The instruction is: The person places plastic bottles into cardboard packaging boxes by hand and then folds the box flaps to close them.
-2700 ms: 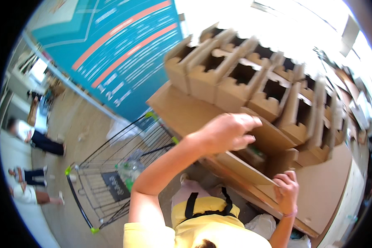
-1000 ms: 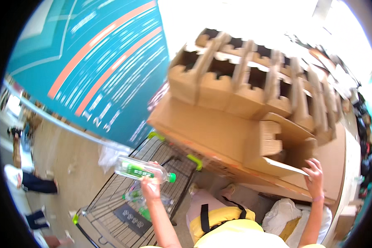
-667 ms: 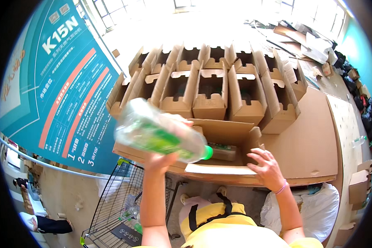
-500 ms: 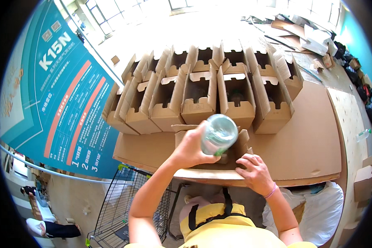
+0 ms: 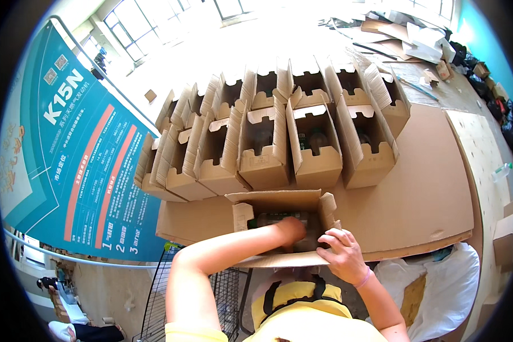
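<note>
An open cardboard box [image 5: 279, 262] stands at the table's near edge, its flaps raised. My left hand [image 5: 291, 230] reaches down inside it, fingers curled on a clear bottle [image 5: 312, 238] partly hidden by the hand and shadow. Another clear bottle [image 5: 271, 219], with a green cap at its left end, lies along the box's far side. At the box's near right corner, my right hand [image 5: 344, 255] pinches the cardboard edge between thumb and fingers.
Two rows of upright open cardboard boxes [image 5: 262, 162] stand just beyond, some holding bottles. A cardboard sheet [image 5: 427, 188] covers the table. To the left are a blue-green banner [image 5: 85, 159] and a wire cart [image 5: 159, 296]; a white sack [image 5: 439, 290] lies at the right.
My left hand has lowered the clear bottle from above the box into it. My right hand has stayed at the box's corner. The view has shifted slightly.
</note>
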A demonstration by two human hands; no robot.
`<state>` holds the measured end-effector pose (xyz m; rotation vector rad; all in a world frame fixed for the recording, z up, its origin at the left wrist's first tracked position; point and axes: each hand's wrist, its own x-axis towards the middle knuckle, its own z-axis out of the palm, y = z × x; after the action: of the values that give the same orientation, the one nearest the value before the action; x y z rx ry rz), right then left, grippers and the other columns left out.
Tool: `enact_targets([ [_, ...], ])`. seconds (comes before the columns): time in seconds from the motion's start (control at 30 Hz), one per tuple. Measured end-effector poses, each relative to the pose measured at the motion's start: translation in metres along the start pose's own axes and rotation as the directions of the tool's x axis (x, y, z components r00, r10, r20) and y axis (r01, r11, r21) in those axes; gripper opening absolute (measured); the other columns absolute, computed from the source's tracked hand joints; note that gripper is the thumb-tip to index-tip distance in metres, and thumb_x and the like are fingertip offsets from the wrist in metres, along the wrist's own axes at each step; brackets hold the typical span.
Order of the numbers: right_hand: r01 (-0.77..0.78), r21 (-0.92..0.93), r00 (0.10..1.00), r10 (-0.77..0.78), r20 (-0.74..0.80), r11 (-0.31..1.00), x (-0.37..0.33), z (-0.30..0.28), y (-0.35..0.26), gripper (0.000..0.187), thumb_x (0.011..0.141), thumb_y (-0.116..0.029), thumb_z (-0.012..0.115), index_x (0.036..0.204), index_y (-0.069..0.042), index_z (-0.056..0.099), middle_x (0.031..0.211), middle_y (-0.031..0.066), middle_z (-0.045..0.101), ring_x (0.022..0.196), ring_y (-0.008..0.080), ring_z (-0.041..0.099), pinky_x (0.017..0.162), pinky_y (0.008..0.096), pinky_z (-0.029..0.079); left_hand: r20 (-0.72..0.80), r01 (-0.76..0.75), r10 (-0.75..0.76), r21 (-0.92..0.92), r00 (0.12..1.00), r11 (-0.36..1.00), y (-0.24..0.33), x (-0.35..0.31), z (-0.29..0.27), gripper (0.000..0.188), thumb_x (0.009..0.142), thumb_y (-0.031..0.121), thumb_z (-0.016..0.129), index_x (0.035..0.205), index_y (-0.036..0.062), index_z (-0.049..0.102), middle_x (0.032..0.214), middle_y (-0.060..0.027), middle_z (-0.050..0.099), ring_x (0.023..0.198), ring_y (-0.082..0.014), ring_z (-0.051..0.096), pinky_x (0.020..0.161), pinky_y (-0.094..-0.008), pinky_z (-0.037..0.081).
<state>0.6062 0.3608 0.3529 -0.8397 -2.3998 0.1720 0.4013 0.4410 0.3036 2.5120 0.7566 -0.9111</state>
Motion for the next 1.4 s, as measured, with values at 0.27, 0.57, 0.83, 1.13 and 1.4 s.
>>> enact_targets([
  [0.27,-0.092,-0.031,0.996,0.092,-0.022,0.995,0.002,-0.001,-0.017,0.015,0.07,-0.006,0.067,0.083,-0.011,0.072,0.113,0.0058,0.061,0.121,0.0262,0.052,0.101,0.0414,0.043,-0.26,0.077,-0.077,-0.01,0.962,0.997,0.008,0.013,0.056,0.015,0.081,0.013,0.062,0.081,0.0079,0.076,0.089,-0.0138,0.073,0.087,-0.0304,0.072,0.075,-0.0415,0.057],
  [0.57,-0.433,0.212,0.788,0.482,-0.382,0.876,-0.003,0.013,-0.041,0.077,0.077,-0.03,0.08,0.143,-0.009,0.047,0.145,0.0189,0.048,0.14,0.0375,0.037,0.115,0.0469,0.03,-0.775,-0.266,-0.22,-0.447,0.592,0.854,0.001,-0.162,-0.01,0.047,0.088,0.027,0.069,0.127,0.0025,0.057,0.121,-0.0203,0.064,0.112,-0.0355,0.061,0.096,-0.0402,0.05],
  [0.83,-0.6,0.548,0.663,0.746,-0.068,0.583,0.001,0.061,-0.032,0.035,0.087,-0.016,0.068,0.118,-0.001,0.06,0.111,0.0142,0.067,0.099,0.0251,0.064,0.09,0.0346,0.048,-0.787,-0.199,-0.547,-0.607,0.286,0.769,0.026,-0.163,0.114,0.036,0.077,0.018,0.08,0.106,0.0005,0.068,0.108,-0.0159,0.07,0.119,-0.0315,0.059,0.098,-0.0418,0.048],
  [1.13,-0.531,0.579,0.423,0.786,-0.451,0.618,0.021,0.097,-0.028,0.054,0.081,-0.007,0.074,0.13,0.0,0.053,0.121,0.0142,0.063,0.118,0.023,0.058,0.105,0.0354,0.042,-0.856,-0.133,-0.516,-0.51,-0.013,0.85,-0.045,-0.187,0.041,0.037,0.085,0.02,0.072,0.116,0.0015,0.064,0.123,-0.0176,0.063,0.118,-0.0326,0.058,0.1,-0.0405,0.046],
  [1.4,-0.62,0.675,0.179,0.91,-0.375,0.4,0.017,0.118,-0.03,0.034,0.083,-0.016,0.076,0.109,0.002,0.065,0.1,0.0111,0.07,0.094,0.0182,0.065,0.087,0.0309,0.05,-0.625,-0.167,-0.025,-0.247,0.78,0.955,-0.067,-0.173,0.053,0.089,0.076,0.062,0.073,0.151,0.0278,0.038,0.153,-0.0292,0.026,0.136,-0.0489,0.033,0.111,-0.052,0.035],
])
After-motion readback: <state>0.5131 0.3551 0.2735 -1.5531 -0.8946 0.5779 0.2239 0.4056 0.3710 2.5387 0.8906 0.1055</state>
